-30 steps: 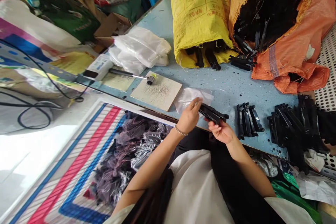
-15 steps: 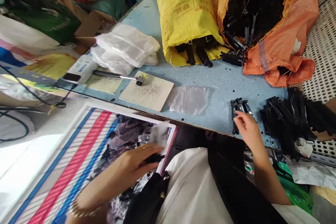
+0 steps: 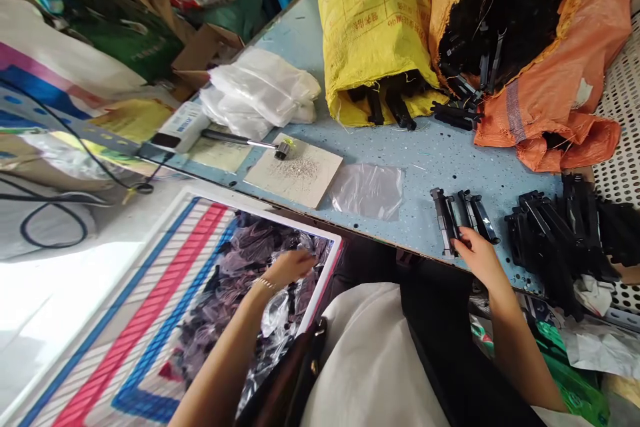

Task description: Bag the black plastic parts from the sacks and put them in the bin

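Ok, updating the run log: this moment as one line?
left hand: over bagged items | right hand: at black parts | clear bag: flat on table

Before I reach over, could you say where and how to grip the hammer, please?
I would take the hammer by its black handle, from the near side of the table: it is long and slim and extends leftward off the board, while white bags lie beyond it.

Whether the left bare hand (image 3: pixel 291 267) holds anything cannot be told. The right bare hand (image 3: pixel 476 252) hides part of the slim black plastic pieces (image 3: pixel 443 213). The view's top edge cuts off the far yellow woven sack (image 3: pixel 377 20).
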A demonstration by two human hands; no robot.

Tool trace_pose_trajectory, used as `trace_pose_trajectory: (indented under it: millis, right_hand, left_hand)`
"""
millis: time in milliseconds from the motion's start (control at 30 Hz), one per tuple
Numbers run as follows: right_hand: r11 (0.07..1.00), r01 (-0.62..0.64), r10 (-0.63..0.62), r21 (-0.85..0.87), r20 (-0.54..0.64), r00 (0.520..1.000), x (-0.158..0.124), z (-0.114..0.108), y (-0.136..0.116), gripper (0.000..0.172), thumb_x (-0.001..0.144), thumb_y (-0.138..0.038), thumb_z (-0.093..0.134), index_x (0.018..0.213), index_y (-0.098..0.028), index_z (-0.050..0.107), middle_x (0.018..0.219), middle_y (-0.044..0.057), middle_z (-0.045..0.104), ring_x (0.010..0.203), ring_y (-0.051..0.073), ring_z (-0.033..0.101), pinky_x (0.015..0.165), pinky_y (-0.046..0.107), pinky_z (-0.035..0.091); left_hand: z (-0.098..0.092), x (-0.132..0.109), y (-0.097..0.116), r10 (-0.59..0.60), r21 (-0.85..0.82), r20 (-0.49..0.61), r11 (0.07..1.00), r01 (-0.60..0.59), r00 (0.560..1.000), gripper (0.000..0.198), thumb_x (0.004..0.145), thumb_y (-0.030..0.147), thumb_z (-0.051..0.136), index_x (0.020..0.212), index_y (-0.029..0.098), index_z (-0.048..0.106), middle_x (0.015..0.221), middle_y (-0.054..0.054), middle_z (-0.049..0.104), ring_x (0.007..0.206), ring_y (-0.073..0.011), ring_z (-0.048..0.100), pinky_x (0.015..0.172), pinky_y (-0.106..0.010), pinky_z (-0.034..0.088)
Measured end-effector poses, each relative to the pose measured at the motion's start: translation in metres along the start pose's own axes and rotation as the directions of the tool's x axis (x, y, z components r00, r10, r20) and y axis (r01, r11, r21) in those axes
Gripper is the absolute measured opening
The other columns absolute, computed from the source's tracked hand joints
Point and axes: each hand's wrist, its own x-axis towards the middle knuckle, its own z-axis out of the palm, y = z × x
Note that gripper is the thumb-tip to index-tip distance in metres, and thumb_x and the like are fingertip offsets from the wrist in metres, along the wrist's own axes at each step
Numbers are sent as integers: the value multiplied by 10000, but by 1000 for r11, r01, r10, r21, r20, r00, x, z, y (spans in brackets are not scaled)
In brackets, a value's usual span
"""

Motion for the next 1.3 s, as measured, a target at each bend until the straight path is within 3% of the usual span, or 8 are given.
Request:
trace_pose_trajectory:
  millis: [267,467,600,767,933,1033,1133,1300]
  right_hand:
    - [671,-124,38,731,133,990,12,24,-37,437,709,-489,783,1025,-197,706,788,6,657,600,130,533,494,255,436]
    - [364,-324,54,873,327,943,3,21,-37,270,619,-352,871,757,-205,692,665,-24,589,540,97,492,461,224,396]
    - [168,-463,-17,870,472,881,4,32,-38,285,634,-336,863,824,-208,693,752,10,649,582,100,507,435,196,402]
    - [10,-711,-319,703,677,664,8,46,-45,416,778,-371,752,1095,-118,659,802,33,636,542,59,422,393,117,396]
    - [-126,-790,-289,600,740,608,17,64,-50,360,901,-281,607,1208,-94,602,804,19,615,582,61,470,440,80,466]
    - [-123,-797,-232,592,763,603,20,69,-52,339,913,-294,576,1190,-104,619,820,22,621,576,64,461,445,88,476]
    - [-22,-788,-243,615,761,601,22,74,-58,329,879,-341,614,1132,-133,648,816,22,618,581,78,448,440,114,468]
    - [331,-435,-148,838,501,853,23,89,-74,264,808,-464,670,823,-200,655,682,0,568,560,114,448,452,207,454]
  left_hand:
    - [91,124,133,196,295,-197,946,-133,961,169,873,266,612,968,139,667,1086,-177,673,1066,-305,643,852,-378,513]
    - [63,143,102,2,-198,-67,980,-15,998,210,793,351,695,702,175,626,585,14,589,549,-133,562,541,-246,415]
    - [56,139,93,-70,-649,79,753,105,994,317,683,450,771,693,160,641,555,29,574,481,-76,483,502,-217,399]
    - [65,141,96,-131,-650,62,747,139,989,200,674,321,760,722,146,677,636,-19,667,566,-117,604,592,-251,512]
    - [63,132,87,1,-371,-235,924,-91,972,87,780,113,592,770,181,646,879,-56,746,800,-174,687,772,-312,561]
    - [54,121,83,346,172,-289,936,-307,892,302,851,38,451,946,170,706,1194,-136,712,1102,-242,666,1009,-417,518]
    - [52,103,88,486,351,-217,848,-397,847,485,885,14,360,1272,128,631,1362,-184,619,1251,-264,605,1090,-445,486]
    - [74,58,116,742,197,-144,670,-716,655,599,957,62,333,1540,199,342,1449,-145,553,1332,-208,554,1112,-384,497]
